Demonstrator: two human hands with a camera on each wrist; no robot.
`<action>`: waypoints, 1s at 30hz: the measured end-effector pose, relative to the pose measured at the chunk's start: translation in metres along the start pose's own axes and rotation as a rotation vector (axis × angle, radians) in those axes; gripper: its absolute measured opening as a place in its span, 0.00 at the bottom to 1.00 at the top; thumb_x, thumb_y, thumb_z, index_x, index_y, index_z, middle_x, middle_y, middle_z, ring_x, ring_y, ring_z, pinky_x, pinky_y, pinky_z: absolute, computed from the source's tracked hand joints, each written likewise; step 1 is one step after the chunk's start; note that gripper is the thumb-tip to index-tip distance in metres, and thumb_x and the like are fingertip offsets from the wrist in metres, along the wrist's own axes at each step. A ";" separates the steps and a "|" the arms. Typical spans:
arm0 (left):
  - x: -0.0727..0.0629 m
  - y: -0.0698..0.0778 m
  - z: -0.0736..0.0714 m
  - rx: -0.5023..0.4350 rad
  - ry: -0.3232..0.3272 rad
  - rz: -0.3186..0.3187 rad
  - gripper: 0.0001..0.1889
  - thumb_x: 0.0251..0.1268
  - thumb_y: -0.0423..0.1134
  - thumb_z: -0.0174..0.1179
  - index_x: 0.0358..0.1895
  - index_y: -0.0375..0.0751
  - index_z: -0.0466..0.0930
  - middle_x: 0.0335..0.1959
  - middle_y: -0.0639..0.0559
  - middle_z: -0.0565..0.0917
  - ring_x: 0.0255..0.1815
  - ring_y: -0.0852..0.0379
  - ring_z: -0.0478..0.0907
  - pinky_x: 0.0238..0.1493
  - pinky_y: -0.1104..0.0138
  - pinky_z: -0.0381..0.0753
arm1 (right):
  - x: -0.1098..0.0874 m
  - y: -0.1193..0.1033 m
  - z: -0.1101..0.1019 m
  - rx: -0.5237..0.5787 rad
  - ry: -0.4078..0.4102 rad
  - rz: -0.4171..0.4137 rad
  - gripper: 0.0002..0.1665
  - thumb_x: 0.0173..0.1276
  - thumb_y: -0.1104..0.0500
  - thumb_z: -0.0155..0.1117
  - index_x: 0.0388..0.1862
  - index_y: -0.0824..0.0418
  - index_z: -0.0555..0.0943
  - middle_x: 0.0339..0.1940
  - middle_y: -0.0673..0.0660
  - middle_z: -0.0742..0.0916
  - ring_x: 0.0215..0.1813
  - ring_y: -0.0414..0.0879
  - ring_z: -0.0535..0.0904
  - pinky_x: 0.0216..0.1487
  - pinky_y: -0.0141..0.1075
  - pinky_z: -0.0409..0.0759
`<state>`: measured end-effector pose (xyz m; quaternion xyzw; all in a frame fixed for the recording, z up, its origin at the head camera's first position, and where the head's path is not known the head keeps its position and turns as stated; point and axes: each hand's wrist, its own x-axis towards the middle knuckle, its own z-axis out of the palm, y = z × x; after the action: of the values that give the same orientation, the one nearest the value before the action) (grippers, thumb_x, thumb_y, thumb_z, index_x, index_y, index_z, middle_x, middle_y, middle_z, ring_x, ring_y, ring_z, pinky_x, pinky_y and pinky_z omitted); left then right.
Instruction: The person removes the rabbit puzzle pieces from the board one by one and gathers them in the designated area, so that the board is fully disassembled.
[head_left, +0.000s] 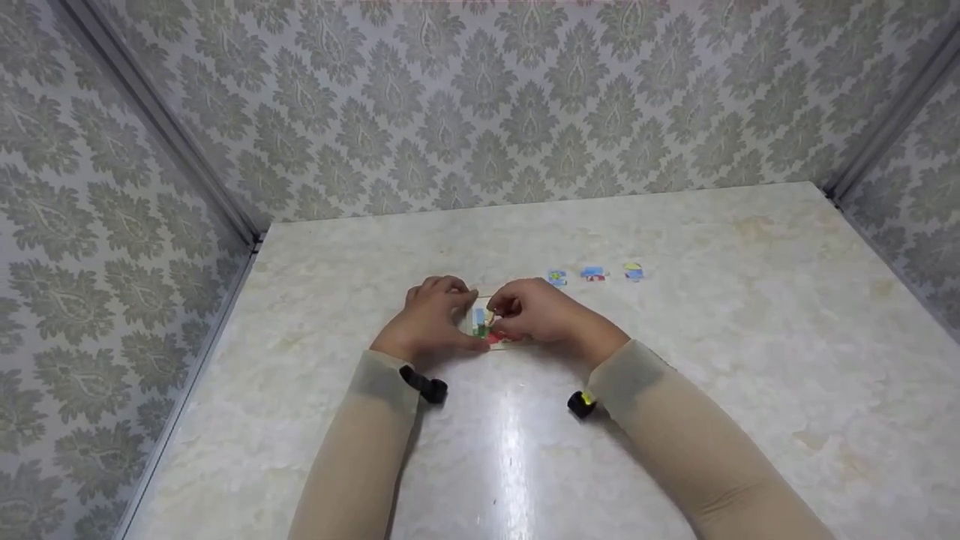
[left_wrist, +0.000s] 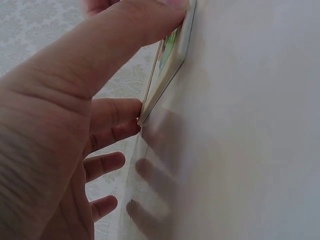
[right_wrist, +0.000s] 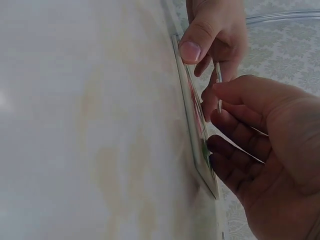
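A small puzzle board (head_left: 480, 318) with a pale raised rim and a colourful picture lies on the table between the hands. My left hand (head_left: 431, 319) holds it by the edges, the thumb at the near side and the index finger at a far corner; the other fingers are spread in the left wrist view. Between thumb and index finger, my right hand (head_left: 546, 311) pinches a thin puzzle piece (right_wrist: 218, 74), seen edge-on above the board in the right wrist view. The other right fingertips touch or nearly touch the board. Part of the board's picture is hidden by the hands.
Beyond the right hand, three loose puzzle pieces lie in a row: one with a yellow-green shape (head_left: 556, 277), a blue and red one (head_left: 593, 274), and a blue and yellow one (head_left: 634, 271). Patterned wall panels (head_left: 487, 97) stand behind the pale marbled table (head_left: 750, 360).
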<state>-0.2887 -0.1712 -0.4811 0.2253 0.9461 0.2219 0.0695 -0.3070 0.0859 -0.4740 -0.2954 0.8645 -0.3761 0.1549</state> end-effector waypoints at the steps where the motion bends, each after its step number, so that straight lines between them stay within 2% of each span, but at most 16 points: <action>1: 0.000 0.000 0.000 0.001 0.000 -0.001 0.53 0.59 0.65 0.83 0.85 0.47 0.75 0.75 0.49 0.77 0.84 0.43 0.65 0.87 0.39 0.57 | -0.002 0.000 -0.002 0.009 0.000 0.008 0.20 0.81 0.57 0.72 0.68 0.58 0.90 0.61 0.58 0.92 0.57 0.50 0.89 0.62 0.50 0.88; 8: 0.000 0.001 -0.001 0.007 0.004 -0.015 0.53 0.59 0.64 0.84 0.85 0.47 0.75 0.75 0.49 0.77 0.84 0.43 0.65 0.87 0.39 0.58 | -0.014 0.005 -0.016 0.017 0.040 0.035 0.18 0.80 0.55 0.75 0.65 0.56 0.90 0.64 0.55 0.91 0.61 0.54 0.88 0.69 0.52 0.87; 16: 0.001 0.003 0.000 0.018 0.003 -0.034 0.53 0.56 0.64 0.85 0.85 0.47 0.76 0.75 0.49 0.77 0.83 0.43 0.65 0.88 0.42 0.58 | -0.033 0.025 -0.037 0.013 0.121 0.046 0.19 0.79 0.57 0.76 0.65 0.58 0.90 0.65 0.58 0.90 0.69 0.57 0.83 0.73 0.56 0.83; 24: 0.004 0.004 0.000 -0.019 -0.003 -0.044 0.53 0.56 0.61 0.86 0.85 0.48 0.75 0.79 0.49 0.75 0.88 0.43 0.61 0.90 0.43 0.54 | -0.047 0.042 -0.058 -0.013 0.149 0.085 0.18 0.78 0.60 0.75 0.64 0.60 0.90 0.67 0.60 0.89 0.65 0.58 0.80 0.66 0.54 0.80; 30: 0.001 0.003 0.002 0.001 -0.013 -0.057 0.55 0.57 0.63 0.86 0.87 0.49 0.73 0.80 0.50 0.74 0.89 0.44 0.59 0.90 0.44 0.54 | -0.050 0.051 -0.064 -0.042 0.104 0.148 0.20 0.78 0.60 0.75 0.66 0.60 0.90 0.65 0.60 0.90 0.63 0.56 0.82 0.66 0.52 0.82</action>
<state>-0.2883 -0.1677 -0.4817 0.1998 0.9518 0.2178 0.0816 -0.3197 0.1805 -0.4663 -0.2140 0.8985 -0.3603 0.1308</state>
